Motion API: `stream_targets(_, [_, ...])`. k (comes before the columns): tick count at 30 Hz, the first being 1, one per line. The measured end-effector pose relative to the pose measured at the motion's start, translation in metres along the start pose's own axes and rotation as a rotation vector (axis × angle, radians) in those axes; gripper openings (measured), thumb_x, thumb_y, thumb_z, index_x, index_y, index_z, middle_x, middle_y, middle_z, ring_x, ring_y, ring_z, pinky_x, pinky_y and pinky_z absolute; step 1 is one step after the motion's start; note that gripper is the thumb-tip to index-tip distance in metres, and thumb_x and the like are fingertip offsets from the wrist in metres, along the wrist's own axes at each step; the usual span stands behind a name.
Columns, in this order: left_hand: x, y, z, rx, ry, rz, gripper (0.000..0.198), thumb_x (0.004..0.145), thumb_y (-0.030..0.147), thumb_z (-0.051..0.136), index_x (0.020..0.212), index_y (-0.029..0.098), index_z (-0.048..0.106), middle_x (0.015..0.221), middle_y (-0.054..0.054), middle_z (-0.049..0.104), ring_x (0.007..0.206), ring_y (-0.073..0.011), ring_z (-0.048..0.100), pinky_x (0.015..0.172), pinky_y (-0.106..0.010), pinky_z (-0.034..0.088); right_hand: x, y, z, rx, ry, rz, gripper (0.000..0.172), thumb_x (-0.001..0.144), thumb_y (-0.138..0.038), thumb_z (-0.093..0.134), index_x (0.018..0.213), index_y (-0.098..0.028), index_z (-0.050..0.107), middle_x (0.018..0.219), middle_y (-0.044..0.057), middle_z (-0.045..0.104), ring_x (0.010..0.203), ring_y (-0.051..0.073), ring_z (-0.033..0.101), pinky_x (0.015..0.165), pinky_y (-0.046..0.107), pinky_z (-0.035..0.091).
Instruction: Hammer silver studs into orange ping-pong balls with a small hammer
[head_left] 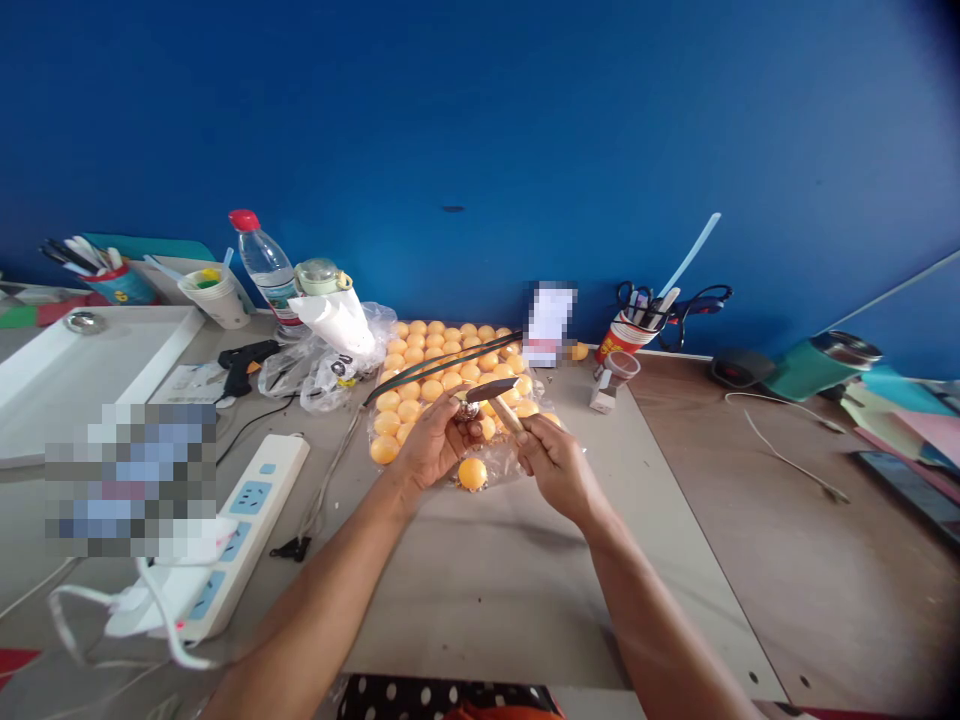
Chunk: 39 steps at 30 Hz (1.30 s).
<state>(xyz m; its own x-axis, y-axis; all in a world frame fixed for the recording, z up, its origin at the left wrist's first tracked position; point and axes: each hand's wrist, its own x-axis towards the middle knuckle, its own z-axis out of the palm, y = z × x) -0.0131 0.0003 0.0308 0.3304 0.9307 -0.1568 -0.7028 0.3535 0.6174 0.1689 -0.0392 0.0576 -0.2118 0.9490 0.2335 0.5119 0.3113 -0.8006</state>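
My left hand [433, 443] is closed around a small silvery object [469, 409] that I cannot name. My right hand [553, 462] grips the handle of a knife [491, 391], its dark blade pointing left over the silvery object. Both hands hover above a clear plastic bag of several orange ping-pong balls [442, 365]. One loose orange ball [472, 473] lies just below my hands. A long dark strap or cable [442, 362] runs across the balls.
A white power strip [247, 520] lies at left with cords. A black glue gun [246, 362], crumpled plastic bags [322, 360], a water bottle [262, 265] and paper cups [217, 295] stand behind. A red cup with scissors [630, 325] sits at right.
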Motion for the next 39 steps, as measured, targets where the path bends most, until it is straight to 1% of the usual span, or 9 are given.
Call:
stream_targets(3, [0.0013,-0.0001,-0.0017,-0.021,0.001,0.017,0.034,0.08,0.025,0.065,0.112,0.017,0.057,0.077,-0.005,0.066,0.063,-0.0119,0.06,0.063,-0.025,0.051,-0.0014,-0.0032,-0.0002,0.02,0.026,-0.012,0.03,0.097,-0.033,0.037,0.068,-0.022,0.042,0.068,0.001,0.049,0.066,0.016,0.046,0.063,0.029,0.037])
stream_targets(8, [0.0027,0.0007,-0.0029,-0.083,0.044,0.01,0.035,0.08,0.022,0.061,0.115,0.02,0.058,0.072,-0.002,0.063,0.064,-0.0127,0.061,0.061,-0.024,0.049,-0.0013,-0.0041,0.0007,-0.046,-0.027,0.028,0.029,0.094,-0.029,0.04,0.066,-0.022,0.042,0.068,0.002,0.051,0.066,0.017,0.047,0.06,0.029,0.037])
stream_targets(13, [0.0003,0.0044,0.0001,-0.098,0.025,0.009,0.032,0.082,0.024,0.057,0.113,0.019,0.059,0.073,-0.004,0.064,0.063,-0.0135,0.06,0.062,-0.026,0.049,-0.0006,-0.0026,0.0005,-0.003,0.014,0.012,0.031,0.096,-0.031,0.038,0.067,-0.022,0.042,0.069,0.002,0.051,0.066,0.017,0.047,0.062,0.029,0.038])
stream_targets(16, [-0.0009,0.0052,0.0022,-0.098,0.038,-0.016,0.027,0.082,0.025,0.057,0.108,0.018,0.061,0.072,-0.003,0.062,0.06,-0.0128,0.058,0.06,-0.026,0.049,-0.0006,-0.0019,0.0014,-0.026,-0.016,0.037,0.03,0.095,-0.031,0.039,0.066,-0.022,0.041,0.067,0.001,0.051,0.065,0.017,0.047,0.061,0.029,0.038])
stream_targets(23, [0.0009,0.0026,-0.0002,-0.11,-0.008,-0.02,0.029,0.087,0.039,0.056,0.109,0.019,0.061,0.077,-0.005,0.065,0.061,-0.0134,0.059,0.061,-0.027,0.049,-0.0008,0.0007,0.0029,0.037,-0.002,0.033,0.03,0.096,-0.033,0.038,0.068,-0.022,0.043,0.063,0.0,0.05,0.061,0.016,0.047,0.06,0.028,0.038])
stream_targets(28, [0.0036,0.0009,-0.0029,-0.141,0.044,-0.014,0.024,0.088,0.033,0.055,0.107,0.018,0.061,0.08,-0.006,0.067,0.068,-0.015,0.063,0.064,-0.027,0.05,-0.0008,0.0019,0.0033,0.002,-0.007,0.058,0.03,0.094,-0.031,0.041,0.065,-0.022,0.041,0.063,0.0,0.05,0.061,0.015,0.047,0.059,0.028,0.037])
stream_targets(31, [0.0033,0.0005,-0.0022,-0.141,0.06,-0.029,0.026,0.091,0.034,0.052,0.108,0.017,0.06,0.078,-0.007,0.067,0.063,-0.014,0.062,0.062,-0.026,0.05,-0.0015,0.0017,0.0025,0.084,0.024,0.06,0.028,0.095,-0.033,0.039,0.07,-0.022,0.044,0.063,-0.002,0.048,0.059,0.015,0.046,0.058,0.028,0.037])
stream_targets(36, [0.0034,-0.0006,0.0012,-0.128,0.121,-0.057,0.031,0.09,0.044,0.054,0.094,0.014,0.061,0.073,-0.006,0.065,0.057,-0.0136,0.059,0.057,-0.027,0.049,-0.001,0.0011,0.004,0.004,-0.028,0.072,0.028,0.094,-0.03,0.041,0.067,-0.022,0.043,0.063,-0.001,0.05,0.062,0.016,0.048,0.06,0.028,0.037])
stream_targets(39, [0.004,-0.0006,0.0027,-0.133,0.14,-0.076,0.036,0.09,0.048,0.053,0.083,0.013,0.06,0.072,-0.007,0.065,0.056,-0.0128,0.057,0.057,-0.026,0.049,-0.0008,0.002,0.0056,0.026,-0.022,0.047,0.029,0.094,-0.031,0.039,0.067,-0.022,0.042,0.063,0.0,0.051,0.063,0.016,0.049,0.061,0.028,0.038])
